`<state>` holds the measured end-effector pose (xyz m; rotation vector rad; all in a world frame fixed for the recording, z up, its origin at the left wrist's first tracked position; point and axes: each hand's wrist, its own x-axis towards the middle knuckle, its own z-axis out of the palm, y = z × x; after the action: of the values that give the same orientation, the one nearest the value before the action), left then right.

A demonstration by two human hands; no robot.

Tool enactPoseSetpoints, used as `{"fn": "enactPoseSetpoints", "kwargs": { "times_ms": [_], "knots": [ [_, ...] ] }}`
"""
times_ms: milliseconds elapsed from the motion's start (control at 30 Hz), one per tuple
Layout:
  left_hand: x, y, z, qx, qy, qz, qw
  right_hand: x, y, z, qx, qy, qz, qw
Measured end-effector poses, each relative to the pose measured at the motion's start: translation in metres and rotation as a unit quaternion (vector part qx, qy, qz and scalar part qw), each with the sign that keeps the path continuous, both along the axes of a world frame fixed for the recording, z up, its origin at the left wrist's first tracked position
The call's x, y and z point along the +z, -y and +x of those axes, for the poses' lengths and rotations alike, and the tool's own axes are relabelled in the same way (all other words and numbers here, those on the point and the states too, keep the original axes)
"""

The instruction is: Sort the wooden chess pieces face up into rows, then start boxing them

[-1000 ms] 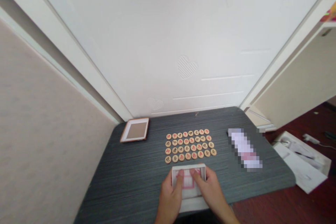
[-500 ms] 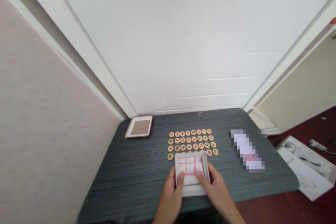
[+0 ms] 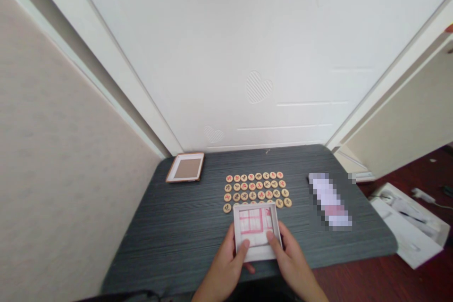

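Note:
Both hands hold a shallow white box (image 3: 256, 253) above the near part of the dark table. My left hand (image 3: 228, 262) grips its left side, with the thumb over the near left corner. On the right side my right hand (image 3: 288, 255) is closed the same way, its thumb reaching inside. A folded white sheet with pink-red lines (image 3: 254, 224) lies in the box. Just beyond stand rows of round wooden Chinese chess pieces (image 3: 252, 186) with red and black characters. The box hides part of the nearest row.
A box lid (image 3: 170, 175), inner side up, lies at the table's back left. On the right is a pixelated, long, light object (image 3: 329, 200). The table (image 3: 170, 226) meets a white door (image 3: 212, 56) behind. An open white box (image 3: 414, 240) sits on the floor at right.
The thumbs have shifted slightly on the sheet, and a left fingertip now shows below the box. The view has moved a little; the chess pieces keep their rows.

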<state>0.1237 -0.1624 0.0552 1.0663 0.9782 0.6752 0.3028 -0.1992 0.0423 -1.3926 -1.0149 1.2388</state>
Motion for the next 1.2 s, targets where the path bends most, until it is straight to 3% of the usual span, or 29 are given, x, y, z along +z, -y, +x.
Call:
{"fn": "enactPoseSetpoints", "kwargs": {
  "times_ms": [167,400,600,833,1200],
  "knots": [
    [-0.003,0.001,-0.001,0.010,-0.014,-0.003,1.000,-0.002,0.001,0.000,-0.005,-0.019,-0.011,1.000],
    [-0.007,-0.002,-0.007,0.086,-0.045,0.024,0.995,-0.009,0.004,0.001,-0.053,-0.011,-0.001,0.999],
    [-0.012,0.005,-0.020,0.047,-0.131,0.099,0.985,-0.013,0.017,0.007,-0.064,0.113,0.011,0.991],
    [-0.011,0.012,-0.030,0.000,-0.302,0.162,0.939,-0.015,0.029,0.016,-0.036,0.265,0.052,0.962],
    [-0.017,0.009,-0.028,-0.021,-0.383,0.196,0.903,-0.030,0.026,0.013,-0.040,0.371,0.100,0.922]
  ]
}}
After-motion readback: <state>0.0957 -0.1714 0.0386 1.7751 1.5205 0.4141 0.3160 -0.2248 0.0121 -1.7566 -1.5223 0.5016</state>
